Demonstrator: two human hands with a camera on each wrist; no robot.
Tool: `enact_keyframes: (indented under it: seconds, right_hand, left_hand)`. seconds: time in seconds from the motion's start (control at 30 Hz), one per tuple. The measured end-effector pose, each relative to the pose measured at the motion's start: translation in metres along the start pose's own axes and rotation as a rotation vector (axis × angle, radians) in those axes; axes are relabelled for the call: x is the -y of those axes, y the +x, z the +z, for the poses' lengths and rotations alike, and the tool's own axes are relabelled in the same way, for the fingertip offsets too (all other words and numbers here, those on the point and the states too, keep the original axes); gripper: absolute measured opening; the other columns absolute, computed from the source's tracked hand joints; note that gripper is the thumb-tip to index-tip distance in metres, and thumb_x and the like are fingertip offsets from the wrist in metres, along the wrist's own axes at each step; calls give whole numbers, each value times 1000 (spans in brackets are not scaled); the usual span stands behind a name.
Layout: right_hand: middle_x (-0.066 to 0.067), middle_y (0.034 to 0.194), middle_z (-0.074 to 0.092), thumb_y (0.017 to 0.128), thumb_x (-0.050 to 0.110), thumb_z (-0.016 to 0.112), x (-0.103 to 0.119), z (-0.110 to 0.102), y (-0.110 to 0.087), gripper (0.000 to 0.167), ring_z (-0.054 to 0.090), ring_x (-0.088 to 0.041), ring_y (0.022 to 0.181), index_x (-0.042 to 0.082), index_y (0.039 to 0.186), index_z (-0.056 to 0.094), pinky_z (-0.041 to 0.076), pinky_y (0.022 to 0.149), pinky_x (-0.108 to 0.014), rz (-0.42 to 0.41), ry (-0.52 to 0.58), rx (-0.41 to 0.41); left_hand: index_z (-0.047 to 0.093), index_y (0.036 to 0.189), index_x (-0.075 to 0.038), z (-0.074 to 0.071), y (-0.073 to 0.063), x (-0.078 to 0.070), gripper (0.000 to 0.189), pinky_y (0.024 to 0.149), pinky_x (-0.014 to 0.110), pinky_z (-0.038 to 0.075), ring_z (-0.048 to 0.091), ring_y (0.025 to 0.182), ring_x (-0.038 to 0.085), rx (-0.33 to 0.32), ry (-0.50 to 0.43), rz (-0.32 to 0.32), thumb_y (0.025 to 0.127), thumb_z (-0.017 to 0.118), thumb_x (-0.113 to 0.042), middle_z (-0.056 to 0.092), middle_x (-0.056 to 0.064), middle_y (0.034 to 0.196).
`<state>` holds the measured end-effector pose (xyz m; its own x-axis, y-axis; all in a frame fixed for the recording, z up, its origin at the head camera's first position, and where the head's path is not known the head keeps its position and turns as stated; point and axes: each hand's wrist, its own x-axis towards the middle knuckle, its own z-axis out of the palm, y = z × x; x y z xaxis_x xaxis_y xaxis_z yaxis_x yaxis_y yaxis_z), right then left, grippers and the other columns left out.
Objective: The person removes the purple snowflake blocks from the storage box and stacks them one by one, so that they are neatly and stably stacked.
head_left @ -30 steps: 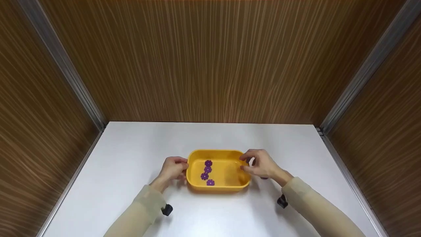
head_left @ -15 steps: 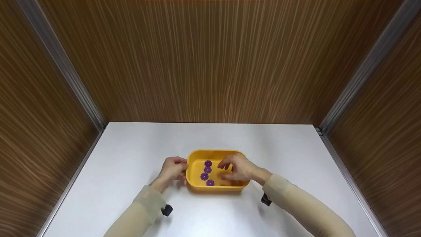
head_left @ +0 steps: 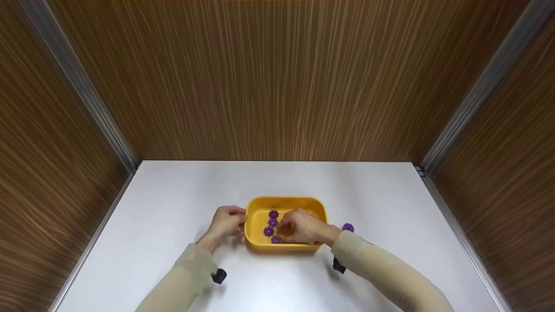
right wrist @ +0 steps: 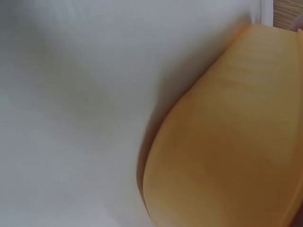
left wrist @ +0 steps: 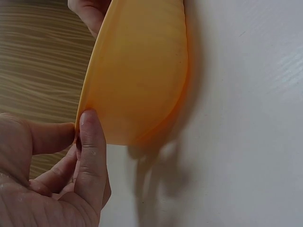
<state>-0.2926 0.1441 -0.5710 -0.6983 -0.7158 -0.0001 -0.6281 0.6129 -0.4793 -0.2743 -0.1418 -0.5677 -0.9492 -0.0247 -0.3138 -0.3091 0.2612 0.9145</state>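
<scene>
A yellow plastic tub [head_left: 286, 248] stands on the white table. My left hand [head_left: 226, 223] pinches its left rim; in the left wrist view the thumb and fingers [left wrist: 91, 142] lie on either side of the edge. Reaching over the right side, my right hand [head_left: 300, 226] is low inside the tub, thumb and fingers bent but apart. Its fingertips are close to several purple flower-shaped pieces, among them an upper one [head_left: 273, 214] and a lower one [head_left: 276, 239], in a loose column on the tub floor. No piece shows between those fingers.
One more purple flower-shaped piece [head_left: 348, 227] lies on the white table [head_left: 381, 195] right of the tub, beside the right wrist. Wood-grain panels [head_left: 277, 82] enclose the table at the back and both sides.
The right hand has moved left from the tub's right rim to the purple pieces inside. The piece on the table right of the tub shows again. The left hand keeps its grip.
</scene>
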Motion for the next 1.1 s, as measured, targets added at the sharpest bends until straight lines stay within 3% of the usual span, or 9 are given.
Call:
enact_keyframes:
  seconds: [0.17, 0.43, 0.73, 0.97, 1.1]
  right_hand:
    - [-7, 111, 85, 93, 20, 93, 1, 8, 7, 28, 73, -12, 93, 10, 119, 87, 62, 84, -19, -65, -41, 2]
    - [-8, 106, 84, 92, 21, 94, -1, 15, 14, 27, 74, -15, 91, 10, 117, 89, 61, 81, -18, -125, -82, -11]
    - [-5, 107, 82, 95, 28, 91, -5, 11, 10, 28, 67, -8, 91, 13, 120, 89, 59, 80, -18, -37, -61, 1]
    - [-4, 104, 82, 94, 29, 93, -5, 11, 8, 28, 70, -11, 89, 14, 118, 90, 61, 80, -19, -73, -114, -25]
    - [-4, 106, 83, 94, 29, 93, -4, 11, 9, 27, 71, -11, 91, 14, 116, 89, 63, 84, -22, -48, -118, -7]
  left_hand:
    - [79, 127, -1, 1, 0, 0, 28, 75, 36, 73, 74, 78, 15, 2, -2, -2, 101, 73, -8, 81, 16, 113]
    - [79, 126, 1, 0, -1, -1, 28, 72, 36, 72, 73, 75, 16, 3, -23, 5, 100, 72, -5, 80, 16, 110]
    - [79, 125, 0, 0, 0, 0, 27, 72, 36, 72, 72, 77, 16, 4, -2, 3, 100, 73, -6, 80, 14, 109]
    - [79, 126, 2, -3, 0, 1, 28, 70, 35, 72, 73, 76, 17, 20, -5, 37, 100, 70, -6, 81, 18, 109]
    - [79, 126, 1, -2, 0, 1, 28, 72, 35, 72, 73, 78, 15, 20, 0, 30, 100, 71, -7, 81, 17, 111]
